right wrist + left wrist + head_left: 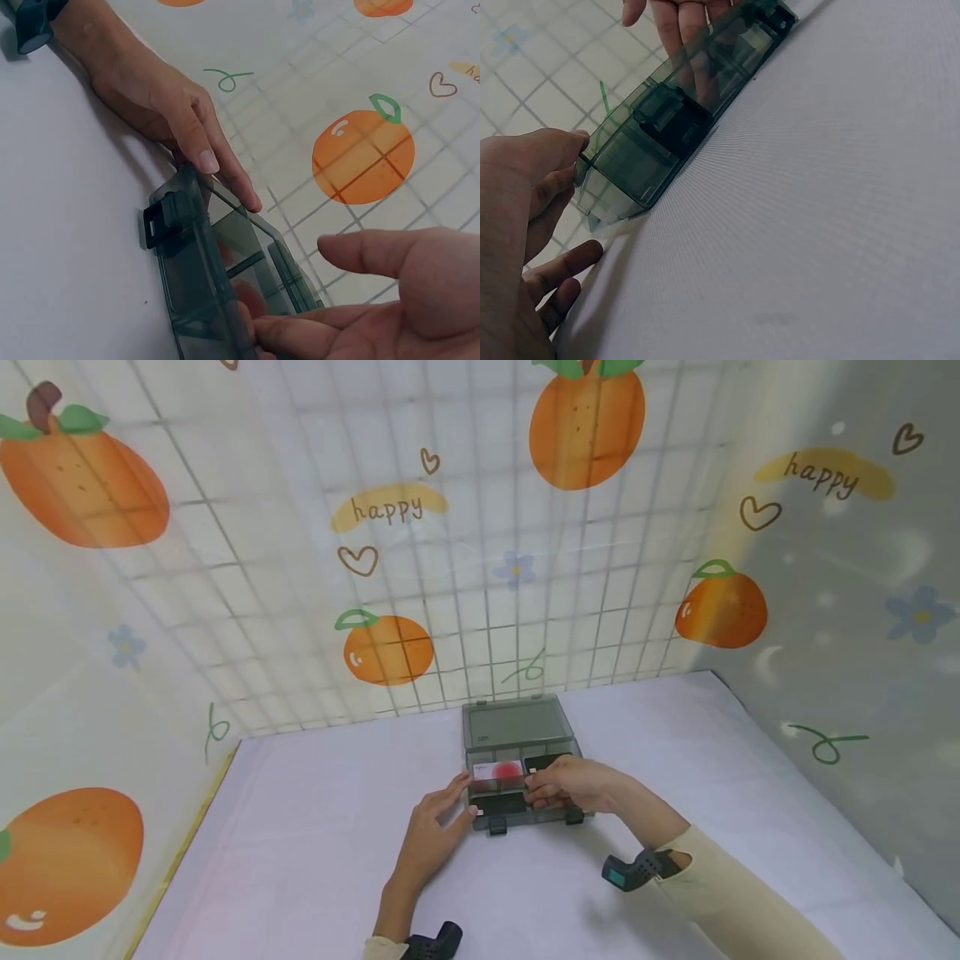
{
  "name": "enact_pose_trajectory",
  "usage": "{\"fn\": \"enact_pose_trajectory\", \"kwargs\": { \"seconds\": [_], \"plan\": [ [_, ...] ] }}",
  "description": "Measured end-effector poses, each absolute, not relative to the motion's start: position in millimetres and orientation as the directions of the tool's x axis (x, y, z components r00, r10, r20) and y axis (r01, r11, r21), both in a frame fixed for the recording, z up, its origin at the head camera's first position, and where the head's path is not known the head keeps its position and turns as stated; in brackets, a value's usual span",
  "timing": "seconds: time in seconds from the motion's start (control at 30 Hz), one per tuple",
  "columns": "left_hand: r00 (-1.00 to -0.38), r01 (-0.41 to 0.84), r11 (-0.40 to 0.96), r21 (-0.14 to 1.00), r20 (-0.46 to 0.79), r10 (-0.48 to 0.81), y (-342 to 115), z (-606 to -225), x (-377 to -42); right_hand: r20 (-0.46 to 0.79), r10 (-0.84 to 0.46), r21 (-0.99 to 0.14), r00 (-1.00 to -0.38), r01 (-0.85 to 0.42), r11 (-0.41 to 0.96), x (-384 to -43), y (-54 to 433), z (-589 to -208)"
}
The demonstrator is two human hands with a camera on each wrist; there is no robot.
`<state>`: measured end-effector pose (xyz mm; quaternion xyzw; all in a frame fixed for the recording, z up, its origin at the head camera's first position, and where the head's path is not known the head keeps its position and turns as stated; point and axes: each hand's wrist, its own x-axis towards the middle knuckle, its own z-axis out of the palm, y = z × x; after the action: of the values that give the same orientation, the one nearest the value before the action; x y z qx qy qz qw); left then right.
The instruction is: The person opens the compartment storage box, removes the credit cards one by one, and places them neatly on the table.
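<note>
A translucent grey-green compartment box point(482, 823) sits on the white table, its lid point(517, 727) folded back toward the wall. Inside it lie a white card with a red disc point(506, 770), a black card point(502, 804) at front left and another black card point(542, 762) at rear right. My left hand point(433, 831) rests against the box's left side, thumb at the front corner, fingers fairly straight. My right hand point(581, 783) reaches into the front right compartment. Through the clear wall its fingers point(697, 52) show pointing down, and its thumb point(367, 251) stays apart above them.
Two dark latches, one of them the left latch point(498, 827), project from the box's front edge. Behind the table hangs a curtain point(465, 585) printed with oranges over a wire grid. A wrist camera point(637, 870) is strapped to the right wrist.
</note>
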<state>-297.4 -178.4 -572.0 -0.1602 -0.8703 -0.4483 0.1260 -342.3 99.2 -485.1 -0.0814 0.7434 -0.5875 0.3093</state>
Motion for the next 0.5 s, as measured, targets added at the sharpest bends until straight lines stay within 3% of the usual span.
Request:
{"fn": "enact_pose_trajectory", "kwargs": {
  "seconds": [0.5],
  "plan": [
    [-0.929, 0.366, 0.551, 0.75, 0.331, 0.166, -179.9, -574.4, -298.5, -0.389, -0.496, -0.917, -0.776, 0.272, 0.292, -344.2, 95.4, -480.2]
  ]
}}
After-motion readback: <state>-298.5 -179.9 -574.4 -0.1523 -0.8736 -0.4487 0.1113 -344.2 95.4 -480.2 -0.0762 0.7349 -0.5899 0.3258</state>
